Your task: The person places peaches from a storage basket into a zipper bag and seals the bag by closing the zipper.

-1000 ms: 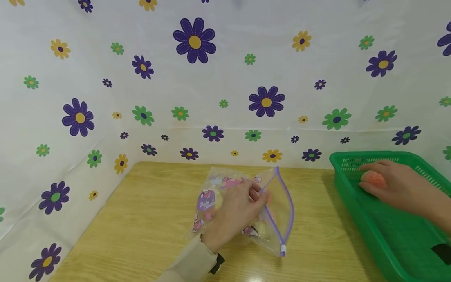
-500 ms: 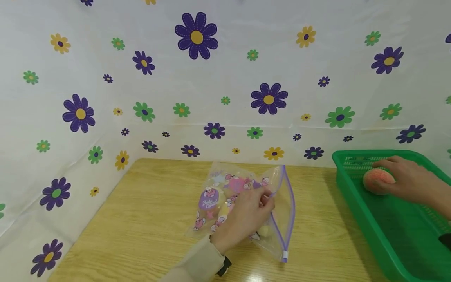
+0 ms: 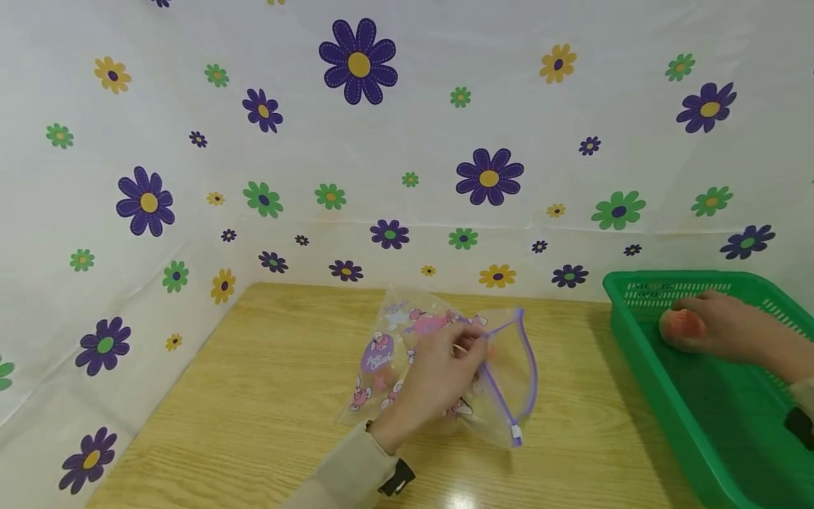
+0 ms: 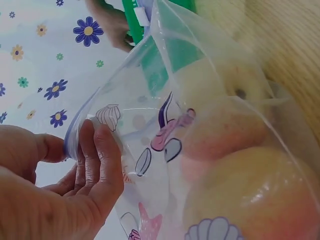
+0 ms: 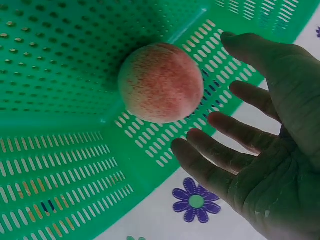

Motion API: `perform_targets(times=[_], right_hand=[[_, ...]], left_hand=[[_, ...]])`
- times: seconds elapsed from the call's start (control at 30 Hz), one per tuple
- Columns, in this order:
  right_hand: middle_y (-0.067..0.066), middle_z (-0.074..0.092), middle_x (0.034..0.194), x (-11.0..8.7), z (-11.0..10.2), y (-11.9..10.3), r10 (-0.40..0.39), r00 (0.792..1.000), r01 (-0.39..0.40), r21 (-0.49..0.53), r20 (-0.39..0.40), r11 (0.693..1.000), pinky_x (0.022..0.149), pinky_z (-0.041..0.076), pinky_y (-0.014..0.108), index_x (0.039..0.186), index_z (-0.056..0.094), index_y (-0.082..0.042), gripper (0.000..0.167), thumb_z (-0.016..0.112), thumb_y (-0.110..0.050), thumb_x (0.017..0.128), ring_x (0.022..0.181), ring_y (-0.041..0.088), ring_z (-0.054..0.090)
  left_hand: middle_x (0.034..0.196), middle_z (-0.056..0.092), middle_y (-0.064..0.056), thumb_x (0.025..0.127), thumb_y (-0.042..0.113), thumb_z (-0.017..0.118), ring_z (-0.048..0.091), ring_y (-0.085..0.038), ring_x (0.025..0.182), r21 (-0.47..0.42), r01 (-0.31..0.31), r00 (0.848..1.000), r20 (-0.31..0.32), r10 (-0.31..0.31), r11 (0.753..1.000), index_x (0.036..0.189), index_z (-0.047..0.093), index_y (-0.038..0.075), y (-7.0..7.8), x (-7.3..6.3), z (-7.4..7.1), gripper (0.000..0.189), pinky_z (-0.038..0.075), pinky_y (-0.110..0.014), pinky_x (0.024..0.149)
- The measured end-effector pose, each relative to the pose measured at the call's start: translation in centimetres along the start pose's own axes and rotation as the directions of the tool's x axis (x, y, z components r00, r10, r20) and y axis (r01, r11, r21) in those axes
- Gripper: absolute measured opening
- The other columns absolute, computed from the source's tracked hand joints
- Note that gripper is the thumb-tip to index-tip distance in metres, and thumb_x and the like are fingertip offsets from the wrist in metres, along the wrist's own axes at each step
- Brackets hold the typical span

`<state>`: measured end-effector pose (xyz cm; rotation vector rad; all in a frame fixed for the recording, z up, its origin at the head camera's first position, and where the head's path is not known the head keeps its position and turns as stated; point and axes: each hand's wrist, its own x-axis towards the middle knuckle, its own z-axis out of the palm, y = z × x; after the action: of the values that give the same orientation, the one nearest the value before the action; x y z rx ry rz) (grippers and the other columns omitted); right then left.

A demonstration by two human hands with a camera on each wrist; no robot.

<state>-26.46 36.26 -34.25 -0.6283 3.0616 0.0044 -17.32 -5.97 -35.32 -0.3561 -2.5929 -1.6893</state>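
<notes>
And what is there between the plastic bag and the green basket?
Only bare wooden tabletop lies between the bag and the basket; the head view shows this.

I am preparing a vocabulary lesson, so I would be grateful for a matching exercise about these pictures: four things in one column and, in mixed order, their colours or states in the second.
Column one
1. left hand
2. plastic bag
3. basket
4. right hand

Column two
A. green, with slotted walls
B. fingers spread, close to a reddish peach
C. pinching an edge between thumb and fingers
D. see-through and printed, with fruit inside

Right pairs: 1-C, 2-D, 3-A, 4-B
</notes>
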Motion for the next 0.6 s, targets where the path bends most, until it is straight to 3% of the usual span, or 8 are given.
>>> perform_targets(times=[0.3, 0.6], right_hand=[[0.033, 0.065, 0.106, 0.8, 1.2, 0.8, 0.027, 0.999, -0.027, 0.001, 0.03, 1.0, 0.081, 0.056, 0.067, 0.12, 0.063, 0.01, 0.055, 0.084, -0.021, 0.08, 0.098, 0.052, 0.063], [0.033, 0.064, 0.102, 1.3, 1.5, 1.3, 0.028, 0.999, -0.028, -0.009, 0.028, 1.0, 0.077, 0.058, 0.064, 0.118, 0.063, 0.013, 0.057, 0.086, -0.018, 0.076, 0.094, 0.05, 0.064]], left_hand=[[0.095, 0.07, -0.009, 0.101, 0.014, 0.06, 0.067, -0.011, 0.065, -0.083, 0.004, 0.999, -0.037, -0.007, 0.997, 0.118, 0.072, 0.005, 0.8, 0.1, -1.0, 0.023, 0.061, -0.025, 0.056], [0.091, 0.07, -0.004, 0.1, 0.019, 0.061, 0.063, -0.011, 0.067, 0.003, 0.001, 0.998, -0.071, 0.0, 1.0, 0.108, 0.076, 0.012, 1.3, -0.1, -2.1, 0.019, 0.057, -0.024, 0.055]])
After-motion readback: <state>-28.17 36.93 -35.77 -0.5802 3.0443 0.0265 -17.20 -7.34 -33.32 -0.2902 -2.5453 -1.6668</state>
